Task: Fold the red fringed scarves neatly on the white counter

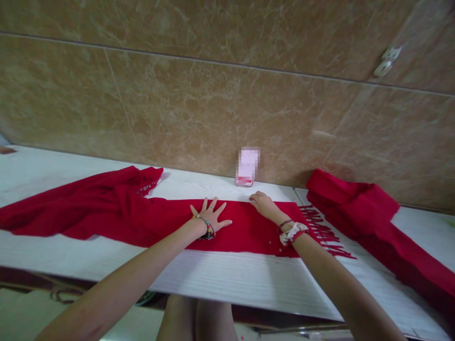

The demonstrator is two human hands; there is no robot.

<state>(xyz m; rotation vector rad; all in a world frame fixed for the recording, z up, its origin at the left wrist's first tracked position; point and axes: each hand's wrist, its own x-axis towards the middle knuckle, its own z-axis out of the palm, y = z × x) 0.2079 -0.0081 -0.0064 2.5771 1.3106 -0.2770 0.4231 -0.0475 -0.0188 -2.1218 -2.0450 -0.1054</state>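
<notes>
A red scarf point(241, 232) with a fringe point(330, 239) at its right end lies lengthwise on a white wood-grain table. Its middle and right part are spread flat, while the left part point(95, 208) is loosely bunched. My left hand point(213, 217) rests palm down on the flat part, fingers spread. At the scarf's far edge, my right hand point(265, 206) has its fingers curled together and pinched at the cloth's border; the fingertips show only in part. Another length of red cloth point(355, 199), folded at its far end, lies to the right beyond the fringe.
A phone point(248, 166) with a blurred screen leans against the brown marbled tile wall point(185, 104) behind the table. A white wall hook point(387, 61) is fixed higher up at the right. The white table's point(227, 274) front edge runs above my knees.
</notes>
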